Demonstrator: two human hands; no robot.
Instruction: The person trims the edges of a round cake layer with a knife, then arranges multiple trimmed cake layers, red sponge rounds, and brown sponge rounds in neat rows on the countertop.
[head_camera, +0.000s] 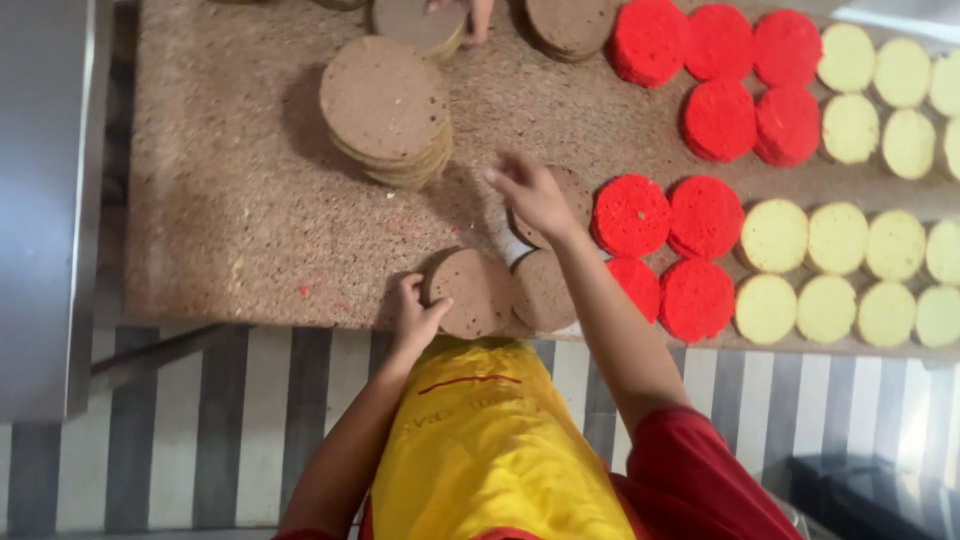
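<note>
My left hand rests on the left edge of a round brown cake layer at the near edge of the crumb-covered table. My right hand hovers with fingers apart over another brown layer, holding nothing. A third brown layer lies beside the first. A tall stack of brown layers stands farther back on the left.
Red round layers and pale yellow ones lie in rows to the right, with more red and yellow behind. Two smaller brown stacks sit at the far edge, where another person's fingers show. The floor is striped.
</note>
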